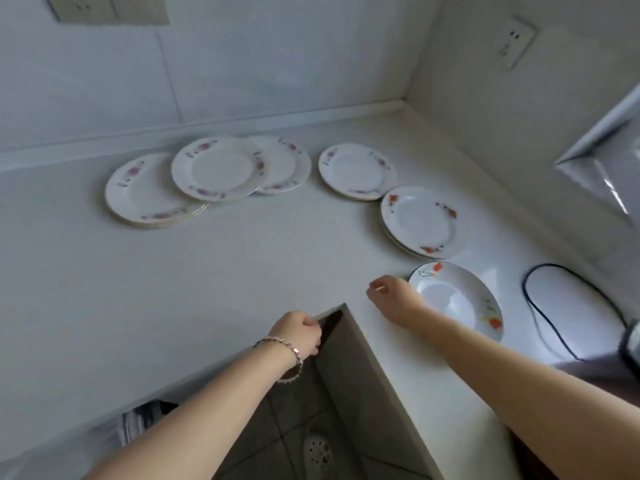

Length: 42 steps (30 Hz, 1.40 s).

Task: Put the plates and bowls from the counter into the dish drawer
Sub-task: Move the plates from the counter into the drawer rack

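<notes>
White floral plates lie on the white counter (242,271): a stack at the back left (145,192), one plate (218,168) overlapping it, another behind (287,164), a plate at back centre (356,171), and a stack with orange flowers (420,221). A deep plate with orange flowers (460,299) lies near the front right. My right hand (391,294) hovers, fingers curled, just left of that deep plate, holding nothing. My left hand (299,332), with a bracelet, is closed at the inner corner of the counter edge. Whether it grips anything is hidden.
A black cable (550,306) loops on the counter at right. A dark object (632,348) sits at the right edge. Wall sockets (512,43) are above. Below the counter corner are grey floor tiles and a slipper (317,452). Something stacked shows under the counter at left (138,420).
</notes>
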Each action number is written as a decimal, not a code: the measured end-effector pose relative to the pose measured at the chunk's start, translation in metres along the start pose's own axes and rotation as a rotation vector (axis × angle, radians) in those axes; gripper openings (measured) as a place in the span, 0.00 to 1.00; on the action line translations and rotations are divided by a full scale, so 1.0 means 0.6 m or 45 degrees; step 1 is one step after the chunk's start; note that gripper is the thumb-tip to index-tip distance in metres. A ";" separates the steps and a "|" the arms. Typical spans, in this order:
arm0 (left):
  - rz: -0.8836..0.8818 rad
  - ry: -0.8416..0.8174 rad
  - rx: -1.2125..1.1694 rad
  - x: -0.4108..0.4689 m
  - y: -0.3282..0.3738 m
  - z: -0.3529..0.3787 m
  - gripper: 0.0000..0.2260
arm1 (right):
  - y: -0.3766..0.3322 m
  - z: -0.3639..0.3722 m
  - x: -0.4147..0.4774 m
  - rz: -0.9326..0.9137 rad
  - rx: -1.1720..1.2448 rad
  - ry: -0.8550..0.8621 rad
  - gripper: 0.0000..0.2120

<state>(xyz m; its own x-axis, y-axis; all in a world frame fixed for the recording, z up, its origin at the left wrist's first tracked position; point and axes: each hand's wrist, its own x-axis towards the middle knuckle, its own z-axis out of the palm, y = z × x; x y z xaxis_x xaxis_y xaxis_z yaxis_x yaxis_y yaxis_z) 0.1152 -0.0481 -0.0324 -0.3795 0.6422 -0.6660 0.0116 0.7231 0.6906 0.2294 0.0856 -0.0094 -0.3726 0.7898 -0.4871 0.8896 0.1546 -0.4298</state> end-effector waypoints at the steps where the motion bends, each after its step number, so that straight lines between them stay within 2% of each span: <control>1: -0.017 -0.033 -0.018 0.016 0.027 0.032 0.07 | 0.028 -0.029 0.026 0.062 0.016 0.067 0.15; 3: -0.088 -0.104 -0.033 0.047 0.067 0.098 0.10 | 0.086 -0.078 0.074 0.176 0.016 0.136 0.12; 5: -0.151 -0.192 -0.011 0.079 0.096 0.158 0.18 | 0.139 -0.117 0.116 0.316 0.023 0.227 0.13; 8: -0.256 -0.246 0.004 0.121 0.122 0.223 0.29 | 0.202 -0.139 0.160 0.600 0.034 0.363 0.18; 9: -0.285 -0.266 -0.054 0.132 0.127 0.240 0.30 | 0.215 -0.138 0.168 0.685 0.055 0.362 0.19; 12: -0.303 -0.319 -0.217 0.156 0.132 0.278 0.16 | 0.240 -0.123 0.183 0.765 0.056 0.299 0.18; 14: -0.294 -0.282 -0.230 0.171 0.127 0.293 0.08 | 0.253 -0.121 0.190 0.699 -0.002 0.300 0.17; 18: -0.270 -0.154 -0.227 0.159 0.139 0.287 0.12 | 0.273 -0.136 0.198 0.589 0.090 0.257 0.16; 21: -0.174 -0.124 -0.018 0.139 0.151 0.256 0.10 | 0.264 -0.158 0.194 0.536 0.168 0.131 0.12; 22: -0.163 -0.087 0.019 0.134 0.150 0.238 0.12 | 0.252 -0.164 0.192 0.506 0.149 0.091 0.11; 23: -0.148 -0.080 0.017 0.130 0.145 0.220 0.10 | 0.239 -0.167 0.188 0.462 0.130 0.054 0.11; 24: -0.131 -0.061 -0.029 0.122 0.139 0.201 0.07 | 0.223 -0.167 0.183 0.402 0.109 0.021 0.12; 28: -0.158 0.046 -0.277 0.079 0.105 0.110 0.08 | 0.141 -0.148 0.151 0.123 0.079 -0.048 0.15; 30: -0.136 0.105 -0.306 0.046 0.080 0.059 0.04 | 0.099 -0.133 0.133 -0.028 0.099 -0.104 0.16; 34: -0.091 0.250 -0.421 -0.031 -0.003 -0.039 0.07 | 0.011 -0.080 0.090 -0.236 0.130 -0.336 0.16; 38: -0.127 0.382 -0.596 -0.128 -0.117 -0.119 0.09 | -0.082 0.010 0.022 -0.305 0.149 -0.636 0.13; 42: -0.232 0.558 -0.712 -0.225 -0.256 -0.186 0.09 | -0.169 0.141 -0.066 -0.332 0.124 -0.961 0.22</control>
<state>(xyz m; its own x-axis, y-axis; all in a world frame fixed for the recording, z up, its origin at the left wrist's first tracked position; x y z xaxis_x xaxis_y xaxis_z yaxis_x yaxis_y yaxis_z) 0.0615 -0.2738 -0.0173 -0.6669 0.2785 -0.6911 -0.5165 0.4958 0.6982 0.1316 -0.0113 -0.0110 -0.6742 0.1159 -0.7294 0.7352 0.1990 -0.6480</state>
